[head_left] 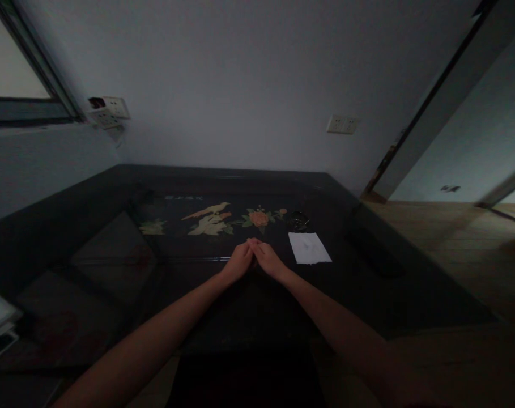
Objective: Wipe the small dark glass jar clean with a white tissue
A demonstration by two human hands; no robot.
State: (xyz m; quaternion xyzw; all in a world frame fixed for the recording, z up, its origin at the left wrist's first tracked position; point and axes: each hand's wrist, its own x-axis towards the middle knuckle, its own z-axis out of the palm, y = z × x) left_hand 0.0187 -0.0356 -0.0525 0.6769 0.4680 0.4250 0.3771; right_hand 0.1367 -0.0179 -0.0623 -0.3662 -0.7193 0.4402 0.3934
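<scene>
My left hand [239,262] and my right hand [267,258] meet over the dark glossy table [249,317], the fingertips folded together at the front. Both are closed against each other, and nothing shows in the dark gap between the palms. To the right of my right hand lies a white sheet of paper or tissue [310,248], flat and slightly creased. Just behind it is a round, dark, shiny dish-like thing [298,221], too dim to name. Beyond my hands, the tabletop carries a picture of birds and flowers [210,221].
A long dark object [376,252] lies toward the table's right side. Part of a white object [0,317] juts in at the left edge. Behind the table stands a pale wall [232,90] with sockets [342,124]. Wooden floor [431,238] shows at the right.
</scene>
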